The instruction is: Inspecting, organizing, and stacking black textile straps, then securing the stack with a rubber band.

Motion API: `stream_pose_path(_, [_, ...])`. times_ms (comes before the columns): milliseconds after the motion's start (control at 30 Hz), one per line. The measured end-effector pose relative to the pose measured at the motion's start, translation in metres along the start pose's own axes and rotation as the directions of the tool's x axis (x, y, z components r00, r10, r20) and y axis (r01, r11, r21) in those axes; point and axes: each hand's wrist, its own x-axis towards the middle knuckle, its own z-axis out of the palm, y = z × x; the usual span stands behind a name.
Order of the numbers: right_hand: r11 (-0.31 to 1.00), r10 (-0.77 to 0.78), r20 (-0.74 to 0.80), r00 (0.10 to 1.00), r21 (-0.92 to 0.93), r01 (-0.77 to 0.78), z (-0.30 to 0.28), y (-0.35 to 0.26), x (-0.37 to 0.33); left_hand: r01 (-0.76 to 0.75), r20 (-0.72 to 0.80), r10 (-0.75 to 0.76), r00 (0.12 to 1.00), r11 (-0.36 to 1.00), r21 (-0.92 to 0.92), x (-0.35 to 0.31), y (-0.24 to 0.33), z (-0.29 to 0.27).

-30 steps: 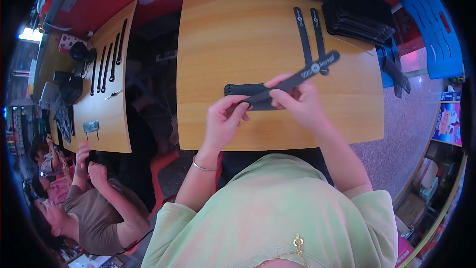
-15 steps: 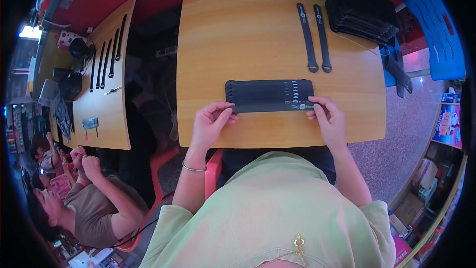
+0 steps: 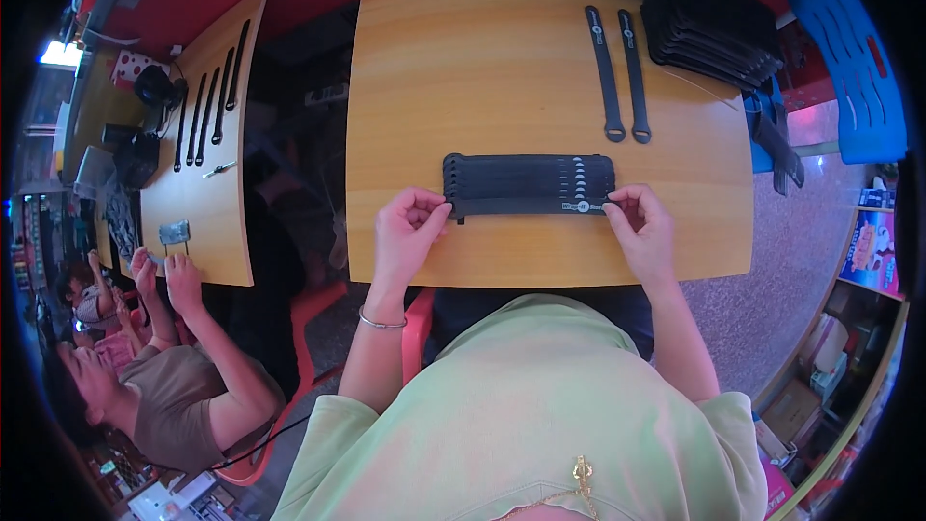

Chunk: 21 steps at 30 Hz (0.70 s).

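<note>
A row of overlapping black straps (image 3: pixel 511 177) lies crosswise on the wooden table in front of me, with white printing towards the right end. My left hand (image 3: pixel 413 222) pinches the left end of the nearest strap (image 3: pixel 511 206) between thumb and fingers. At its other end, my right hand (image 3: pixel 638 222) pinches the same strap. It lies along the near edge of the row. Farther right, a pair of loose grey-black straps (image 3: pixel 605 77) lies lengthwise, each with a slotted near end.
Black strap stacks (image 3: pixel 712 29) stand at the table's (image 3: pixel 463 68) far right corner. A blue plastic chair (image 3: pixel 849 63) is beyond it. To the left, a co-worker (image 3: pixel 193 396) sits at another table (image 3: pixel 227 203) holding several straps and a small packet (image 3: pixel 175 233).
The nearest strap has been brought up against the row's near edge, its printing now lining up more closely. The co-worker's hands have lowered toward the small packet.
</note>
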Motion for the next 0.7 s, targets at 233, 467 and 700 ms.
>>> stream_pose_path(233, [1.000,-0.004,-0.025,1.000,-0.010,0.004,0.0009,-0.0016,0.0022,-0.060,-0.018,0.061,0.998,0.997,0.057,0.0018,0.0018,0.0030])
stream_pose_path(467, [0.999,-0.013,-0.030,0.999,-0.035,0.012,0.0019,0.0013,0.0067,-0.059,-0.036,0.062,0.997,0.995,0.086,0.0054,-0.0016,0.0063])
stream_pose_path(700, [1.000,-0.020,-0.034,0.999,-0.023,0.019,0.0024,0.0031,0.0053,-0.039,-0.040,0.043,0.998,0.995,0.097,0.0044,-0.0018,0.0061])
